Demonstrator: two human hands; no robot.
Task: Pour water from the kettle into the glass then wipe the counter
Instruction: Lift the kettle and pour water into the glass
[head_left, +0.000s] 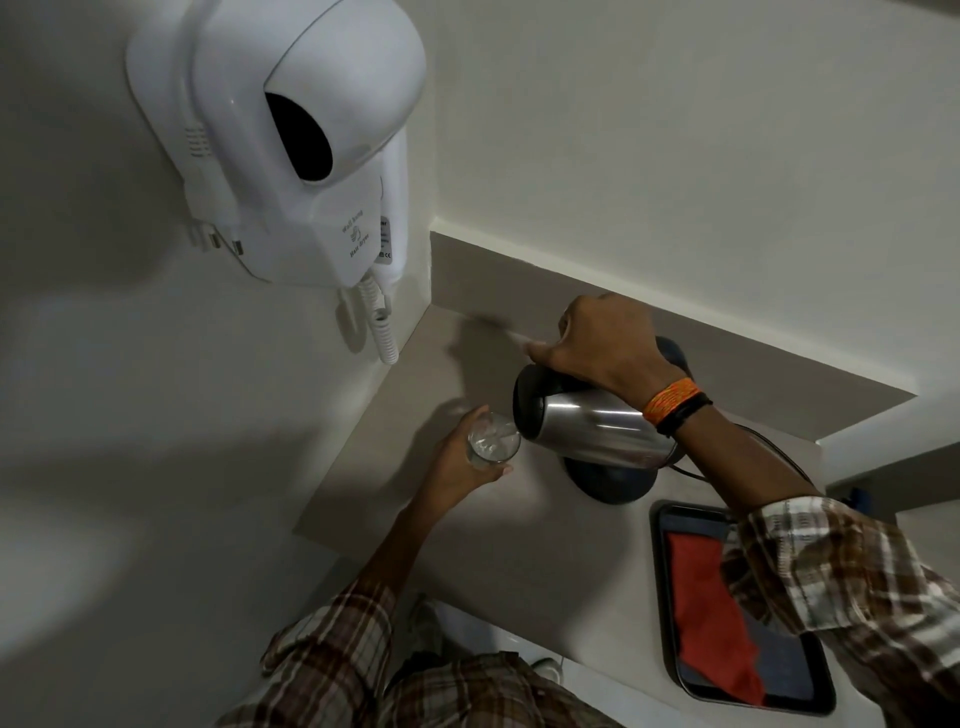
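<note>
Fingers (501, 470) of the left hand (457, 467) are wrapped round the glass (493, 441), holding it up off the desk (467, 561) near the back left corner, so the rim meets the spout instead of the water falling a long way. The right hand (597, 348) is closed over the handle of the steel kettle (597, 426), thumb stretched forward along the top, probably to steady the lid. The kettle is tipped well over toward the left, spout right at the glass rim, and there looks to be water already in the glass. Below it sits the dark round base (608, 480), with its cord trailing off to the right. Keeping the kettle just above its base means a short trip back once the pour ends, I'd say. Near the front right corner a black tray (670, 613) holds a red cloth (706, 613), partly hidden by the checked sleeve, handy for the wiping not yet begun. A white wall hair dryer (291, 140) hangs above the left edge, clear of the work.
</note>
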